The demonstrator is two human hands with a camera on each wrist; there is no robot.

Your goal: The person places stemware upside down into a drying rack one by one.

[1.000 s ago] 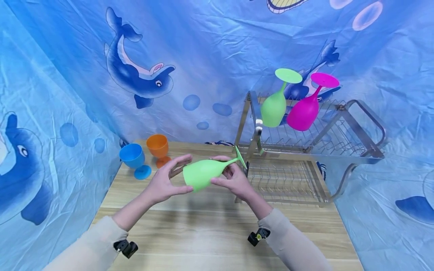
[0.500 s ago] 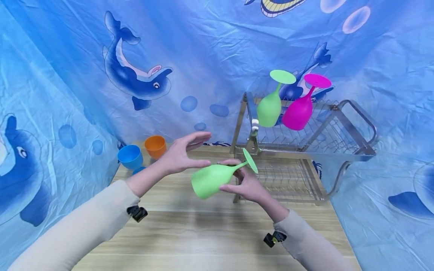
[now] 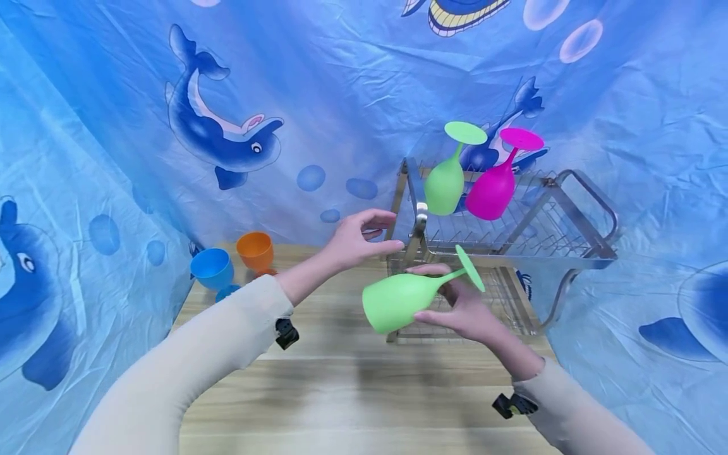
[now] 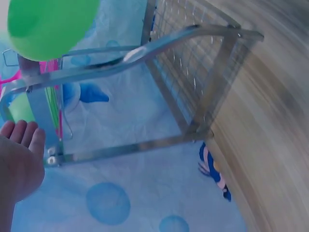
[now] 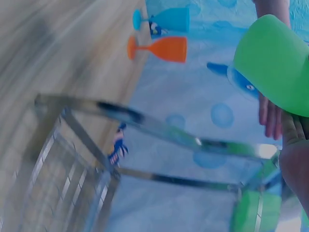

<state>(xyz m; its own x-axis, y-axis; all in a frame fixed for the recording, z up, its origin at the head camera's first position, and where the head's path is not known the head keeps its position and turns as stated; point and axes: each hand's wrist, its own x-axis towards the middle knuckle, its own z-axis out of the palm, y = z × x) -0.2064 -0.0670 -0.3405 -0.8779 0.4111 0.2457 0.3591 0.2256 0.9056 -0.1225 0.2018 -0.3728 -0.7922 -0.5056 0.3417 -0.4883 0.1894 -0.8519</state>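
A light green plastic goblet [image 3: 398,300] lies tilted sideways in my right hand [image 3: 466,309], bowl to the left and foot to the upper right. My right fingers and thumb grip it near where bowl meets stem. My left hand [image 3: 361,240] is off the goblet, its fingers stretched toward the left end of the metal dish rack [image 3: 512,261]; whether they touch the rack I cannot tell. In the left wrist view that hand [image 4: 21,164] shows straight fingers with nothing in them. The right wrist view has the held goblet [image 5: 273,65] at the upper right.
Upside down on the rack's upper tier stand another green goblet [image 3: 445,186] and a magenta goblet [image 3: 491,193]. Blue [image 3: 212,266] and orange [image 3: 256,249] goblets stand upright at the wooden table's [image 3: 341,392] back left. A blue dolphin-print curtain [image 3: 318,95] surrounds the table.
My left hand has let go of the green goblet and moved right and up toward the rack. My right hand has carried the goblet to the right.
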